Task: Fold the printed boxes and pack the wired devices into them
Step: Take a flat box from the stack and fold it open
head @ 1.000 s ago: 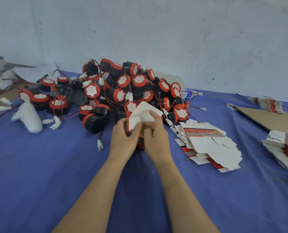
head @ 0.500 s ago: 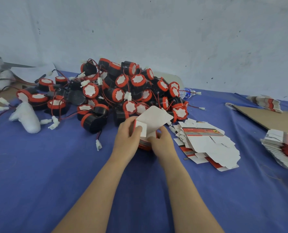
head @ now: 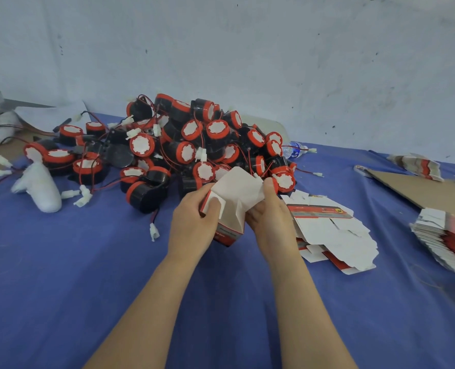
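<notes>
Box (head: 233,209) now squared open; left hand (head: 191,225) and right hand (head: 270,225) grip it.

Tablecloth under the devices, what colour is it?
The tablecloth is plain blue, seen best in the head view.

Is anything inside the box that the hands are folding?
No device shows inside the box: only bare card walls below its raised flap. The left hand and the right hand grip its sides. The walls and fingers hide the inside bottom.
</notes>
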Motion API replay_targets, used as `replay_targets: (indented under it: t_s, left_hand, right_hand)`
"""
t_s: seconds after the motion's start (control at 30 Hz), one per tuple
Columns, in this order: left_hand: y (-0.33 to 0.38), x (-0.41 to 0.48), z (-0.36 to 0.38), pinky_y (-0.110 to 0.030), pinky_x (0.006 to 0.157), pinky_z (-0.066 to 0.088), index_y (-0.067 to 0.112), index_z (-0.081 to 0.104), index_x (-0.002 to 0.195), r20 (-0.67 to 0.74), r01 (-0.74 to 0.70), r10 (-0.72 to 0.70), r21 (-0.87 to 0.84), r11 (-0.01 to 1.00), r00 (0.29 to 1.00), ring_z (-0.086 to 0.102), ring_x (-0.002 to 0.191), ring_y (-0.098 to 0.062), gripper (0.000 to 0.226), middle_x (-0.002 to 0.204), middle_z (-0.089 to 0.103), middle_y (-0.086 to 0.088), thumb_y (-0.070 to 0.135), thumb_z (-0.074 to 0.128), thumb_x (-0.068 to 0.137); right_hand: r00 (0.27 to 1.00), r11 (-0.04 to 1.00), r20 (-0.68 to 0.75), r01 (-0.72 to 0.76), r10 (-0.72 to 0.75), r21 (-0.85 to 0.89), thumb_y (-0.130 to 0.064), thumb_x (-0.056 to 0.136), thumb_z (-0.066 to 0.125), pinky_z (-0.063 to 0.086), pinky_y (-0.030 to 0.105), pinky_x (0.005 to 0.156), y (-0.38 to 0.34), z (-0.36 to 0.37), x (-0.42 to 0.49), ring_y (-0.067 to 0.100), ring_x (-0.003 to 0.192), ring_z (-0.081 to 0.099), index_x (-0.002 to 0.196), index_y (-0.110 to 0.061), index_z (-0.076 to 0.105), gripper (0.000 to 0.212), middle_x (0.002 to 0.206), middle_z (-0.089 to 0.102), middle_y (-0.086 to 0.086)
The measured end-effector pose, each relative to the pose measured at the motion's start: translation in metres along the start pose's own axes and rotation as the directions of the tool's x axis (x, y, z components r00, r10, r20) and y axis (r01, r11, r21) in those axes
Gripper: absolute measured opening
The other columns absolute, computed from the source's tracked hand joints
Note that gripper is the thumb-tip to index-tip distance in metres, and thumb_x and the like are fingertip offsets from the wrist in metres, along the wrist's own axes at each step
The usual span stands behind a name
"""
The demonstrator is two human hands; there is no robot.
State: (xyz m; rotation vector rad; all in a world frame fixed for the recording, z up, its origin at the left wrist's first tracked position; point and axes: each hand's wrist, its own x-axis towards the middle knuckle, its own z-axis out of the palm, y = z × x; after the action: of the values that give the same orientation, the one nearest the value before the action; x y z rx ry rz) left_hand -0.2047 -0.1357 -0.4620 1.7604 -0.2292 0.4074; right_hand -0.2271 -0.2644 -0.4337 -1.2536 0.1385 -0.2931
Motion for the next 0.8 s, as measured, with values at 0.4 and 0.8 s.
replay_targets:
  t_s: [0.4, 0.8]
  left_hand:
    - [0.002, -0.003, -0.004, -0.014, 0.066, 0.042, 0.033, 0.063, 0.116, 0.035, 0.030, -0.034, 0.115, 0.993, 0.999, 0.056, 0.086, -0.002, 0.026, 0.092, 0.059, 0.022, 0.029, 0.050, 0.094]
    - [-0.001, -0.001, 0.003, -0.027, 0.091, 0.047, 0.030, 0.048, 0.135, 0.190, -0.020, 0.006, 0.069, 0.997, 0.982, 0.053, 0.114, -0.012, 0.042, 0.126, 0.055, 0.003, 0.037, 0.055, 0.094]
  right_hand:
    - [0.971, 0.878, -0.120, 0.131, -0.207, -0.459, -0.028, 0.096, 0.055, 0.053, 0.049, 0.080, 0.004, -0.005, 0.000, 0.027, 0.073, 0.056, 0.085, -0.032, 0.063, 0.014, 0.085, 0.063, 0.020]
    - [0.985, 0.953, -0.134, 0.065, -0.109, -0.297, -0.044, 0.090, 0.059, 0.052, 0.016, 0.077, 0.010, -0.001, 0.005, 0.002, 0.100, 0.059, 0.144, -0.027, 0.032, 0.063, 0.120, 0.056, -0.007]
